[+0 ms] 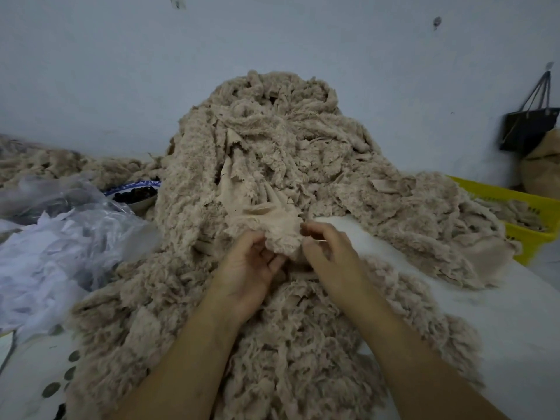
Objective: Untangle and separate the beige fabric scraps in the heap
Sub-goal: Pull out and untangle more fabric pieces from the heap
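A plain, pale blue-grey wall (121, 71) is filling the upper half of the view, carrying a few small dark marks (436, 22), and dim, cool light is lying evenly across it. At far right a black carrier bag (527, 128) is hanging by its thin handles from a wall hook (549, 66), and a brown sack (542, 174) is standing just beneath it. A yellow plastic basket (528, 242) is sitting at the edge of a white work surface (515, 328). On the left, clear plastic bags (60, 201) and crumpled white sheets (45, 268) are piling up beside a blue-rimmed bowl (133, 189) holding something dark.
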A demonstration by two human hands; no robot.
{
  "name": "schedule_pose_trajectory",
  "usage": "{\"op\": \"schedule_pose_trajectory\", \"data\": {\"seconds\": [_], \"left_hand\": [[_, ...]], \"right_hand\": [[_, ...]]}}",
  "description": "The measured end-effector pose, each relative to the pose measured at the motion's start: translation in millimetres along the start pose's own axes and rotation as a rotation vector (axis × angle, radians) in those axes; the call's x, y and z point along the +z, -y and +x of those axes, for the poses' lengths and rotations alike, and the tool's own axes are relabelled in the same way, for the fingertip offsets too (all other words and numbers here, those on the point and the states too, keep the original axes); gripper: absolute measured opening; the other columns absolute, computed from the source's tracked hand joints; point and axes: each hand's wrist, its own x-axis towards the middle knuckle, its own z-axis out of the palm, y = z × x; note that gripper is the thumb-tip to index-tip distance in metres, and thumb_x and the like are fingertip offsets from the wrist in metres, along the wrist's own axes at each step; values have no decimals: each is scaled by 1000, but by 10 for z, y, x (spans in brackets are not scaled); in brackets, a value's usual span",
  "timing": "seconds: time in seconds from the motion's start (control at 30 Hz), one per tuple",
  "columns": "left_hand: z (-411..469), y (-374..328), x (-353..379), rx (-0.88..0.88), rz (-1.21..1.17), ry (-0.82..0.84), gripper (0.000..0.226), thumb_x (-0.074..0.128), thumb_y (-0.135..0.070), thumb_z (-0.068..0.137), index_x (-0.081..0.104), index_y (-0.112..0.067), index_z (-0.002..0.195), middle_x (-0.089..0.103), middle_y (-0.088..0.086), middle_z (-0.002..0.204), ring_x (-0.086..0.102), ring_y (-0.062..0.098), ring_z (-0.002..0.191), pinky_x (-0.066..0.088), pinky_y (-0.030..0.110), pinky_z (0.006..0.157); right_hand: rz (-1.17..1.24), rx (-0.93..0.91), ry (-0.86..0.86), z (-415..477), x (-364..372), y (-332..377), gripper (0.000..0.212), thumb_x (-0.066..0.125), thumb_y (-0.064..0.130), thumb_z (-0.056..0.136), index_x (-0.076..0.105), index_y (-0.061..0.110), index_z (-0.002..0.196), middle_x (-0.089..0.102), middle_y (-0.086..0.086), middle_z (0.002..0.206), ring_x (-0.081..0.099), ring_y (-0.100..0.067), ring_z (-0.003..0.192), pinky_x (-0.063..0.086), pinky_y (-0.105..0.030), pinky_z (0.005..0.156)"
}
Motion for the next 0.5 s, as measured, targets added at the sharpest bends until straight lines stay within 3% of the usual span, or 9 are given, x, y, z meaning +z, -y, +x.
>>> {"op": "schedule_pose_trajectory", "data": {"seconds": [0.1, 0.2, 0.3, 0.4, 0.5], "left_hand": [[3, 4, -13, -23, 42, 10, 18, 62, -11, 78, 71, -7, 93, 72, 7, 90, 69, 17, 82, 59, 25, 68], [6, -19, -38, -23, -37, -14, 14, 63, -9, 78, 77, -10, 81, 72, 6, 88, 72, 16, 82, 60, 28, 70], [15, -14, -46, -6, -42, 13, 21, 65, -15, 81, 75, -10, 99, 74, 7, 102, 73, 19, 93, 60, 31, 77], [-10, 15, -16, 18, 169, 48, 25, 61, -33, 90, 81, -19, 98, 74, 6, 113, 71, 17, 104, 58, 28, 83], [-40, 58, 15, 15, 361, 53, 43, 59, -40, 92, 75, -6, 111, 71, 17, 120, 67, 26, 114, 55, 33, 91]], "right_hand": [[-143, -76, 78, 12, 66, 9, 7, 54, 39, 95, 55, 46, 97, 46, 25, 97, 46, 8, 93, 37, -6, 71], [-215, -126, 5, 17, 60, 5, 7, 59, 23, 93, 58, 24, 87, 47, 18, 81, 37, -4, 87, 36, -17, 67], [-229, -136, -84, 31, 36, 22, 17, 59, 16, 91, 49, 27, 84, 44, 18, 84, 34, -8, 89, 38, -17, 68], [-220, -172, -131, 30, 39, 53, 23, 59, 11, 88, 44, 28, 83, 42, 16, 88, 35, -10, 89, 36, -17, 69], [-264, -222, -166, 46, 50, 51, 16, 61, 13, 90, 48, 23, 88, 44, 8, 94, 38, -11, 91, 35, -21, 72]]}}
